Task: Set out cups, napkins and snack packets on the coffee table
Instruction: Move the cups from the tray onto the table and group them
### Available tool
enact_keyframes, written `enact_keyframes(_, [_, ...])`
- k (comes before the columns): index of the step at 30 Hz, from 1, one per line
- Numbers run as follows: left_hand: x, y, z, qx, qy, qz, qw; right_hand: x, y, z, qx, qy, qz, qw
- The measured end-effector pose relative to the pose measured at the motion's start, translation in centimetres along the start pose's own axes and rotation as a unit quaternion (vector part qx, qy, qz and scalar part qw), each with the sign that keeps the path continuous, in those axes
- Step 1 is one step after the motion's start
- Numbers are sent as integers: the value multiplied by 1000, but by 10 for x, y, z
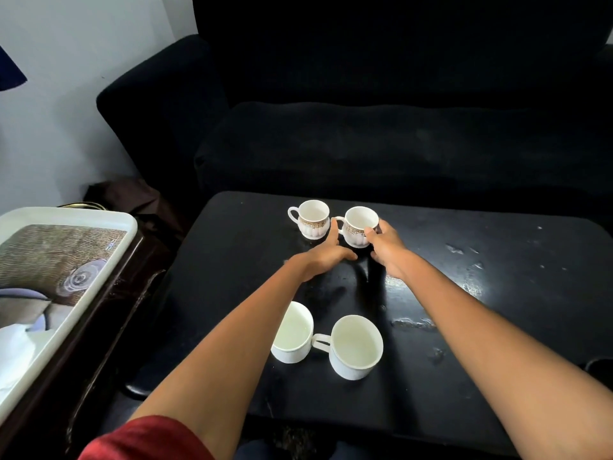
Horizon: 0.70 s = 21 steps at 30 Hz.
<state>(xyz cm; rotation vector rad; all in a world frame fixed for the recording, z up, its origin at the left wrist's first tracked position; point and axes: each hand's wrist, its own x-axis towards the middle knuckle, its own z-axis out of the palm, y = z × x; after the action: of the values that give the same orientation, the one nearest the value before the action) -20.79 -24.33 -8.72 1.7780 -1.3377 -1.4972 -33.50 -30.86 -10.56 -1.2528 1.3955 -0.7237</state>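
Observation:
Several white cups stand on the black coffee table [481, 287]. Two gold-banded cups are at the far side: one [311, 218] stands alone on the left, the other [358, 224] sits between my hands. My right hand [386, 249] wraps its fingers around that cup's right side. My left hand [326, 252] lies flat with fingers touching the cup's left side near the handle. Two plain white cups stand nearer me: one [292, 333] is partly hidden under my left forearm, the other [356, 346] is beside it on the right. No napkins or snack packets show on the table.
A white tray [126, 227] with a printed picture rests on a dark side table at the left; something white lies in its near corner. A black sofa [365, 134] stands right behind the coffee table. The table's right half has scuffed patches.

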Motion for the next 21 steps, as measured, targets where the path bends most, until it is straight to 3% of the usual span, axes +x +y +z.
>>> enact_keyframes(21, [-11, 3, -4, -18, 12, -15, 1000, 4, 15, -4, 32, -18, 50, 998])
